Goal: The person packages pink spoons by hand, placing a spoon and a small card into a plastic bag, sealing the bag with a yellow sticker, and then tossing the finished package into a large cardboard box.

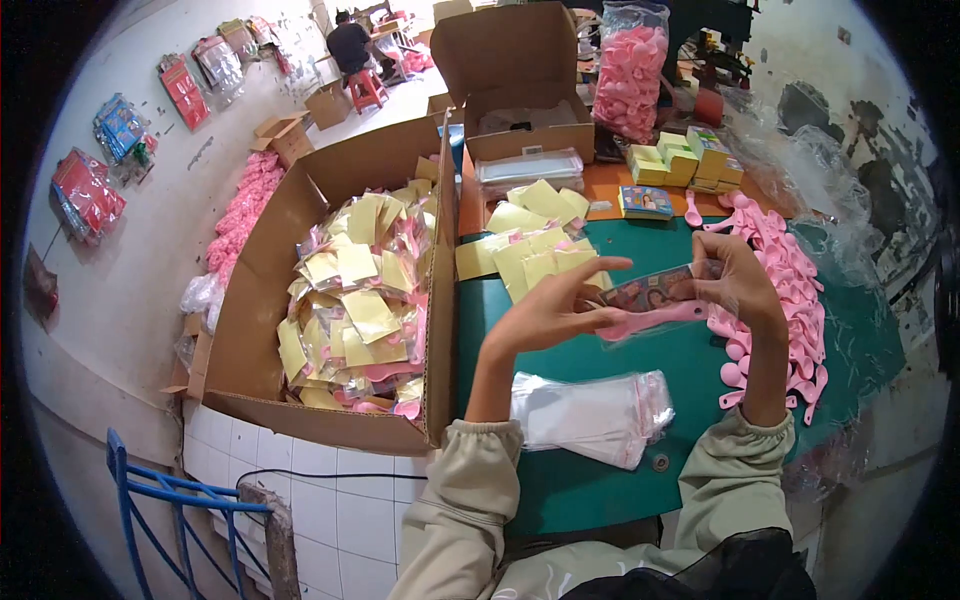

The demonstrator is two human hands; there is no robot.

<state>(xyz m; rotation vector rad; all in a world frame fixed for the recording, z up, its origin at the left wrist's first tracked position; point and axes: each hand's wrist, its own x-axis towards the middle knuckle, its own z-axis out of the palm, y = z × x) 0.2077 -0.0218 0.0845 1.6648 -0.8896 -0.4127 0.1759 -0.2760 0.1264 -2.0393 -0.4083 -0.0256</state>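
Observation:
Above the green tabletop I hold a clear plastic bag (683, 312) with a pink spoon (640, 321) and a printed card (652, 291) in it. My left hand (553, 306) grips the left end near the spoon's bowl, its index finger stretched out above. At the other end, my right hand (745, 278) is closed on the bag's edge. Flat clear bags (585, 412) lie in a stack below my hands. Loose pink spoons (775, 270) are heaped beside my right hand. Beyond my left hand lie several filled packets with pale yellow backs (535, 255).
A large cardboard box (250, 335) full of packets stands at the left. Stacks of small cards (690, 160), a bulging bag of pink spoons (630, 80) and an open carton (530, 140) are at the back. A blue metal frame (180, 490) stands lower left; a person (350, 45) sits far off.

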